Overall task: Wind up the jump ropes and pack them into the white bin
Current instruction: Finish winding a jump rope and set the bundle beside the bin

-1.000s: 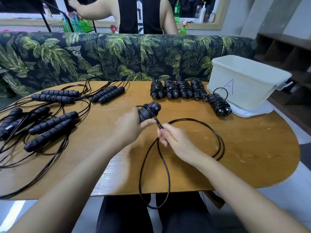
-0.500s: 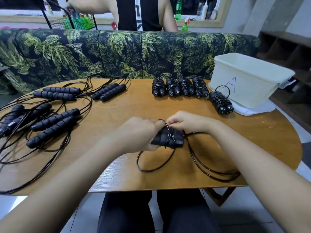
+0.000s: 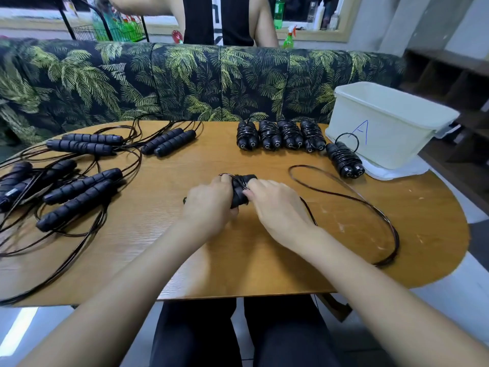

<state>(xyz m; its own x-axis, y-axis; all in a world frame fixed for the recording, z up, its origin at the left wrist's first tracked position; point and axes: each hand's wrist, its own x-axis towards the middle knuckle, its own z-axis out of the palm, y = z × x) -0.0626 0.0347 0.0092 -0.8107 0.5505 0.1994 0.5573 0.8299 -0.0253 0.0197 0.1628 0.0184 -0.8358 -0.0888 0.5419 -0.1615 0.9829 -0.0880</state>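
Observation:
My left hand (image 3: 209,205) grips the paired black handles (image 3: 239,190) of a jump rope at the table's middle. My right hand (image 3: 275,207) holds the rope's thin black cord against those handles. The loose cord (image 3: 370,207) loops out to the right across the table. Several wound rope bundles (image 3: 280,135) lie in a row at the far edge, and one more bundle (image 3: 344,160) lies beside the white bin (image 3: 389,128), which is marked with a blue "A".
Several unwound jump ropes (image 3: 76,186) with tangled cords cover the left of the wooden table (image 3: 185,260). A white lid (image 3: 397,172) lies under the bin. A palm-print sofa (image 3: 185,80) runs behind the table, and a person (image 3: 219,19) stands beyond it.
Both hands shifted with the handles back toward the table's middle. The handles turned from lying sideways to pointing away. The cord loop swung from the near edge out to the right.

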